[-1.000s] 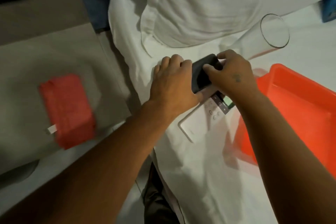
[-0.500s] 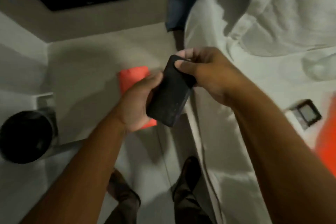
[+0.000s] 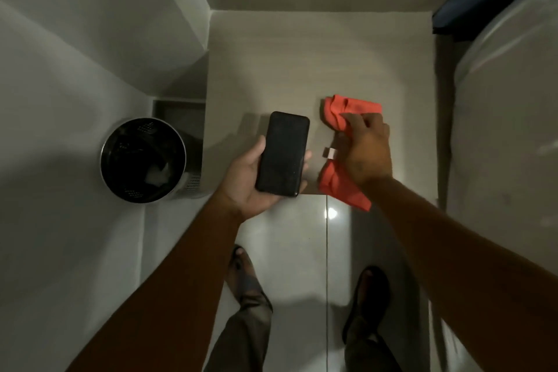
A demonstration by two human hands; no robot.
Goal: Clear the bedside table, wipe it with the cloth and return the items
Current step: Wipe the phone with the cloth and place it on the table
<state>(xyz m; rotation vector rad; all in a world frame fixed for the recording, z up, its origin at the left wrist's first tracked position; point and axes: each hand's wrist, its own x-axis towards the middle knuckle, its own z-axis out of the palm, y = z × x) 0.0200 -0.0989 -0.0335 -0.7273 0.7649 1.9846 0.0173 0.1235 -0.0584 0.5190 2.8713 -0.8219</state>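
Phone in one hand, cloth in the other, over the table [image 3: 302,63].

The left hand [image 3: 250,181] cups the phone [image 3: 283,154] at 6 o'clock of the table; the right hand [image 3: 367,151] bunches the cloth [image 3: 338,187] at 4 o'clock.

I read the scene as dim, with one bright glare spot on the glossy floor tile [image 3: 331,212]. Soft shadows, wide-angle bending at edges, slight blur throughout.
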